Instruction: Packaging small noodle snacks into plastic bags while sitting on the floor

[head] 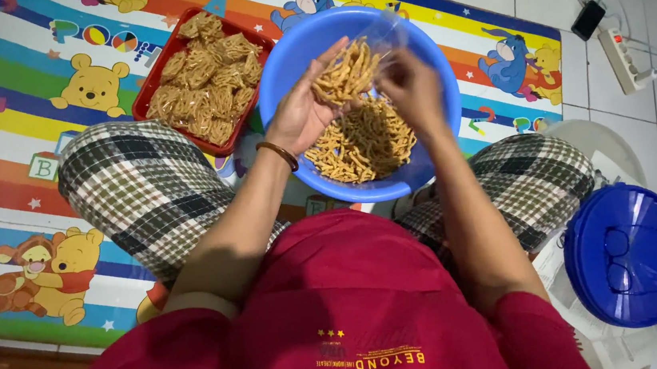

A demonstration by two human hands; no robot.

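Note:
A round blue basin (295, 47) sits between my knees on a colourful cartoon mat, with a heap of thin golden fried sticks (365, 145) in it. My left hand (302, 115), a brown bangle on its wrist, holds a cupped handful of these sticks (343, 73) above the basin. My right hand (413, 88) grips the mouth of a small clear plastic bag (388, 33) right beside that handful. The bag is hard to make out against the basin.
A red rectangular tray (145, 98) with clumps of the same snack lies at the basin's left. A blue round lid (628, 253) with a pair of glasses on it rests at my right. A power strip (623, 58) and charger lie on the white tile floor.

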